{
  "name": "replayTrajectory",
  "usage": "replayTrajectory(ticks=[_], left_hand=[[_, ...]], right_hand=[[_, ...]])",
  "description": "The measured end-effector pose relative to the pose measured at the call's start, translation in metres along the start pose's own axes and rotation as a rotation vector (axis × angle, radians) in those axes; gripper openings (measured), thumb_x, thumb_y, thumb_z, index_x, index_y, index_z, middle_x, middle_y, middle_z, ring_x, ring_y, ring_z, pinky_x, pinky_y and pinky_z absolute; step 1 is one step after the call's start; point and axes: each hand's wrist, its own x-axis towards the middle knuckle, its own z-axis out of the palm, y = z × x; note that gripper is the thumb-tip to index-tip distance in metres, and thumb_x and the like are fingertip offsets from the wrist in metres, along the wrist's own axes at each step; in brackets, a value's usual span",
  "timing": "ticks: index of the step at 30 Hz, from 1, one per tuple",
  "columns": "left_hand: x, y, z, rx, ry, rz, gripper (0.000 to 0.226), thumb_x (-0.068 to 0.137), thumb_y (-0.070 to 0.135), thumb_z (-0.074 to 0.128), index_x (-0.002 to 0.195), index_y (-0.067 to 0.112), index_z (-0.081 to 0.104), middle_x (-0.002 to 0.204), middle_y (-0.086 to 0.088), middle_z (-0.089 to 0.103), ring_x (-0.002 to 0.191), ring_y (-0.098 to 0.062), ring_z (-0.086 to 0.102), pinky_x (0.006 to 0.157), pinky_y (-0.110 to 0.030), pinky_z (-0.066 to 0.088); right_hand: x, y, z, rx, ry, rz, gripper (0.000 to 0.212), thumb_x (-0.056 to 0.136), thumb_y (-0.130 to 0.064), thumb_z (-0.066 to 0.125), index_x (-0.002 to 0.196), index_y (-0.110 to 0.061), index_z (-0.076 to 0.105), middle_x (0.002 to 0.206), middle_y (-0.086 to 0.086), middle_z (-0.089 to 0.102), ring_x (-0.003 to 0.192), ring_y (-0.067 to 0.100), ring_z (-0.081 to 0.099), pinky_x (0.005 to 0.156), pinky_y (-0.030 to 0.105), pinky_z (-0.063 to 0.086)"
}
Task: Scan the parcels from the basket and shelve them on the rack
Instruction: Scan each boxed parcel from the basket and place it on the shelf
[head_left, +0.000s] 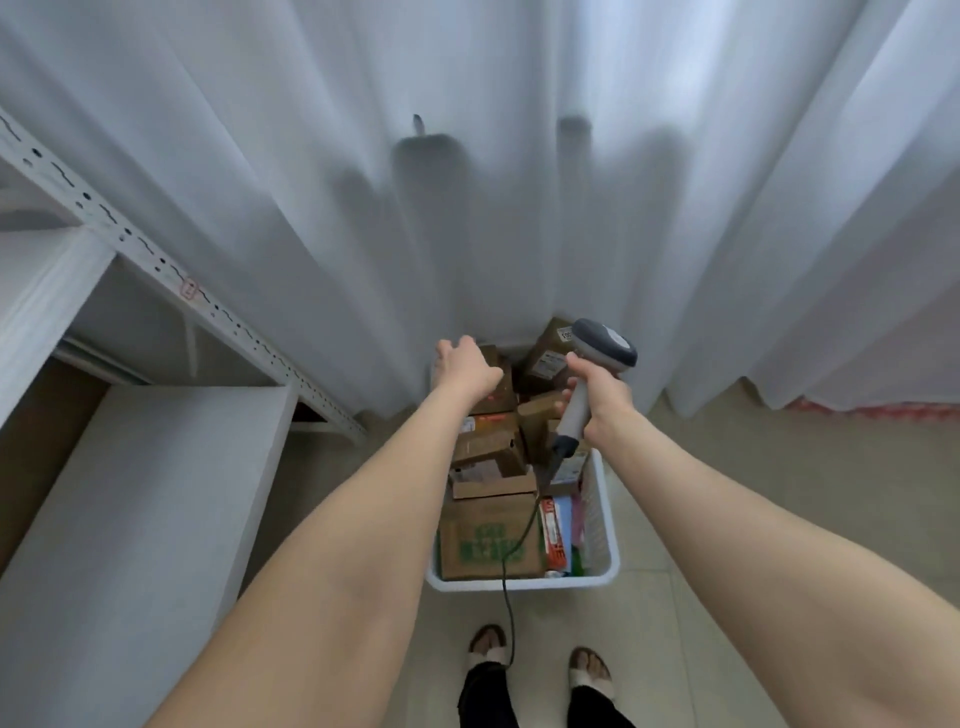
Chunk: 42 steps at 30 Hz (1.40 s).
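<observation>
basket (609, 564): white. parcels (491, 452): brown card; one box (478, 545) printed green. scanner (605, 345): light grey, dark grey band. cable (506, 597): dark. curtain (467, 156): plain white. rack (156, 262): white, upright dotted with dark holes. floor (727, 467): beige tile.

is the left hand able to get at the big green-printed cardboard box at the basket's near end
Probably yes: the green-printed cardboard box lies uncovered on top in the white plastic basket; only the dark cable of the grey scanner crosses it. The left hand need only draw back.
</observation>
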Motion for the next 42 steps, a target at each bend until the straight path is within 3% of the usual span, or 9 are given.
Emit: replayTrajectory(ticks=[2,5,13,20,27,35,42], left_hand=[[0.008,0.002,0.027,0.017,-0.039,0.008,0.067,0.085,0.026,0.065,0.142,0.01,0.034,0.145,-0.016,0.025,0.125,-0.035,0.044,0.106,-0.042,0.041],[0.025,0.001,0.071,0.054,-0.093,0.023,0.07,0.084,0.028,0.067,0.143,0.013,0.033,0.147,-0.014,0.025,0.124,-0.034,0.045,0.101,-0.041,0.045],[0.093,-0.024,0.219,0.203,-0.241,0.087,0.078,0.079,0.03,0.073,0.143,0.012,0.033,0.147,-0.015,0.03,0.129,-0.034,0.042,0.101,-0.045,0.045],[0.164,-0.057,0.334,0.307,-0.369,0.135,0.11,0.072,0.028,0.079,0.152,0.014,0.005,0.158,-0.013,0.012,0.144,-0.03,0.016,0.115,-0.048,0.026],[0.225,-0.059,0.415,0.482,-0.308,0.356,0.11,0.07,0.044,0.078,0.152,0.016,0.01,0.158,-0.012,0.009,0.146,-0.03,0.01,0.114,-0.05,0.021],[0.256,-0.061,0.438,0.853,-0.25,0.368,0.114,0.064,0.052,0.079,0.149,0.008,0.016,0.148,-0.016,0.027,0.136,-0.034,0.026,0.109,-0.046,0.027],[0.239,-0.068,0.402,0.827,-0.149,0.386,0.106,0.06,0.058,0.075,0.142,0.01,0.031,0.141,-0.014,0.034,0.132,-0.034,0.029,0.108,-0.047,0.028]], right_hand=[[0.018,0.005,-0.02,0.01,0.033,0.027,0.055,0.082,-0.024,0.076,0.13,-0.01,0.052,0.107,0.007,0.063,0.094,0.022,0.061,0.09,0.04,0.055],[0.048,0.016,-0.045,0.016,0.084,0.068,0.055,0.081,-0.025,0.077,0.129,-0.012,0.054,0.105,0.006,0.063,0.095,0.022,0.061,0.093,0.042,0.053],[0.15,0.077,-0.102,0.082,0.228,0.126,0.045,0.08,-0.027,0.078,0.118,-0.012,0.06,0.082,0.001,0.064,0.069,0.015,0.063,0.055,0.029,0.05],[0.256,0.14,-0.133,0.128,0.207,0.134,0.038,0.081,-0.023,0.077,0.112,-0.008,0.062,0.084,0.005,0.066,0.071,0.017,0.064,0.057,0.03,0.053],[0.334,0.177,-0.154,0.186,0.117,0.155,0.019,0.084,-0.02,0.075,0.094,-0.008,0.063,0.075,0.006,0.066,0.063,0.017,0.062,0.052,0.028,0.054],[0.364,0.194,-0.163,0.192,0.055,0.119,0.016,0.086,-0.019,0.073,0.092,-0.008,0.062,0.067,0.005,0.067,0.057,0.015,0.062,0.054,0.025,0.054],[0.339,0.191,-0.16,0.132,0.085,0.158,0.025,0.087,-0.022,0.072,0.103,-0.005,0.064,0.077,0.006,0.066,0.062,0.016,0.062,0.058,0.028,0.055]])
